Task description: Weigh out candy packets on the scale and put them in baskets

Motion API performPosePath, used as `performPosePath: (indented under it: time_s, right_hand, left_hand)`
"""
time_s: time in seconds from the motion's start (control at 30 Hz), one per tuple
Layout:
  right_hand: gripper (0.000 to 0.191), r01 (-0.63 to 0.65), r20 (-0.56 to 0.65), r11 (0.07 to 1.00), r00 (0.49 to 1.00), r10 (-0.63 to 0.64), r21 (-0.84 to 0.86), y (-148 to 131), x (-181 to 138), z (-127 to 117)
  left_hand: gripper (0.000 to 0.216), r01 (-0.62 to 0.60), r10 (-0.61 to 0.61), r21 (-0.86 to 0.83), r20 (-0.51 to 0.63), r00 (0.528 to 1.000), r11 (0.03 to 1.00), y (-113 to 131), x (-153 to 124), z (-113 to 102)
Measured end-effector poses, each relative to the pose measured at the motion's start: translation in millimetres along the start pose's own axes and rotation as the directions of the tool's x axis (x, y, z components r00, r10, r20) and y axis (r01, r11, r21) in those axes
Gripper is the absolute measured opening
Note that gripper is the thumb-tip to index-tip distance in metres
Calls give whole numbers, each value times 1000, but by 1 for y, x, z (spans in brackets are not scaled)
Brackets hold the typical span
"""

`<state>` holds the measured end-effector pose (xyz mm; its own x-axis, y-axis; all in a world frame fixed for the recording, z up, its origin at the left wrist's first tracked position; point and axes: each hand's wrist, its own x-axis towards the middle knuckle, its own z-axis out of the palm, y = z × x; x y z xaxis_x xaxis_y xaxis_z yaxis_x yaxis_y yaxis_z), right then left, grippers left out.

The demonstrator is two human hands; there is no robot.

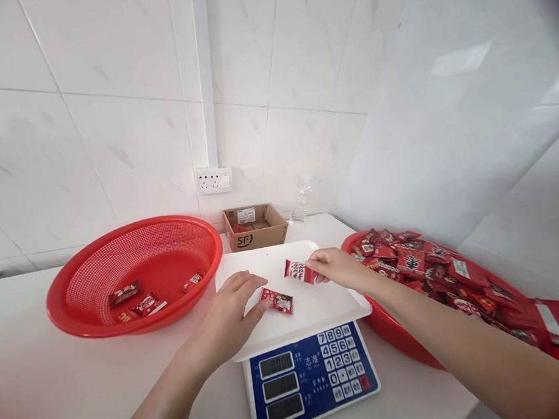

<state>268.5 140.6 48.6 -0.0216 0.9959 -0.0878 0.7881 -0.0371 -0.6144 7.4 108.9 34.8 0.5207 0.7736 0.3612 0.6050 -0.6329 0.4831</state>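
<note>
Over the white tray (252,337) of a digital scale, my right hand (337,270) pinches the right end of a small red-and-white snack packet (299,271). A second snack packet (281,303), red with a printed figure, lies on the tray. Beside its left end is my left hand (234,309), open, with the thumb apart from the fingers. The thumb tip is close to that packet; I cannot tell whether it touches. Below the tray, the scale's blue panel (316,380) shows keys and three displays, their digits faint.
At left stands a red perforated basket (83,274) with several packets in it. A red basin (400,336) heaped with red packets (438,273) is at right, partly behind my right forearm. Behind the scale are an open cardboard box (257,238), clear plastic (301,204) and a wall socket (214,180).
</note>
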Motion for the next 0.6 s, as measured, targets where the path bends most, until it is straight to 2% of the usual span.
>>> performPosePath:
  time_s: [0.07, 0.13, 0.23, 0.3, 0.37, 0.43, 0.5, 0.6]
  right_hand:
    - [20, 46, 9, 995, 999, -45, -92, -2, -7, -3]
    - [23, 71, -79, 969, 993, -92, -237, 0, -14, -14]
    - [33, -57, -235, 896, 971, -53, -441, 19, -23, -42]
    - [37, -162, -266, 824, 964, 13, -544, 45, -30, -60]
    - [48, -194, -192, 791, 976, 99, -581, 76, -38, -72]
    - [56, -177, -71, 822, 984, 165, -541, 105, -48, -76]
    - [42, -151, -16, 868, 986, 163, -472, 124, -56, -79]
    - [23, -147, 12, 913, 986, 163, -380, 134, -62, -86]
  left_hand:
    - [34, -37, 36, 16, 78, 996, 999, 0, -1, 1]
    - [37, -53, 48, 27, 146, 988, 998, 0, -2, 2]
    - [40, -39, 31, 41, 172, 985, 998, -1, -3, 4]
    - [42, -25, 17, 48, 161, 987, 999, -4, -3, 6]
    - [42, -14, 6, 55, 144, 990, 998, -8, -2, 8]
    - [42, -9, 1, 60, 125, 992, 998, -11, -2, 10]
    - [42, -10, 4, 59, 109, 994, 998, -13, -2, 12]
    - [42, -7, 2, 56, 92, 996, 998, -15, -2, 13]
